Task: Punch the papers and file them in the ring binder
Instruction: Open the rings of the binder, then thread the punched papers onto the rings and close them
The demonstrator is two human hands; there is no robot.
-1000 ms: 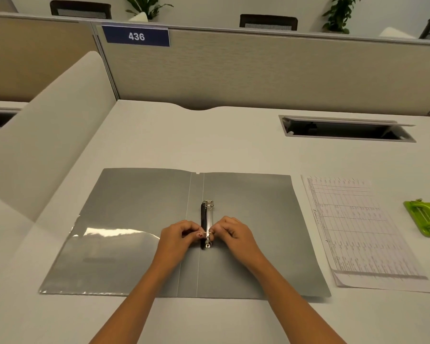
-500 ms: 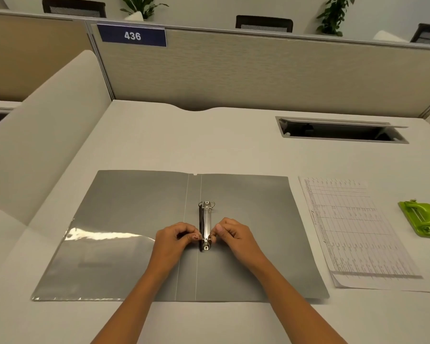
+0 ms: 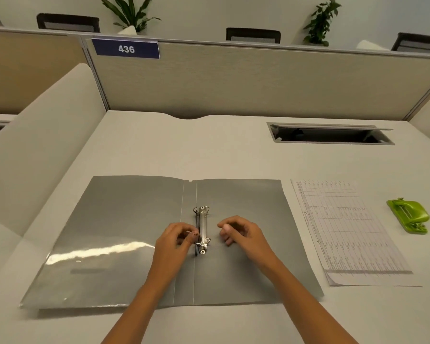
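Right of the open grey binder (image 3: 246, 256) lies a stack of printed papers (image 3: 345, 232), and past that a green hole punch (image 3: 408, 216). The left hand (image 3: 174, 242) is curled up against the metal ring clip (image 3: 202, 229) on the binder's spine, thumb touching it, though I can't tell if it's actually pinching a ring. The right hand (image 3: 241, 232) is loosely curled just beside the clip, holding nothing. It's a pale desk (image 3: 209, 150) with a beige partition (image 3: 258, 80) and a 436 sign (image 3: 126, 48) behind.

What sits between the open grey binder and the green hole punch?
A stack of printed papers lies flat between binder and hole punch, in the head view.
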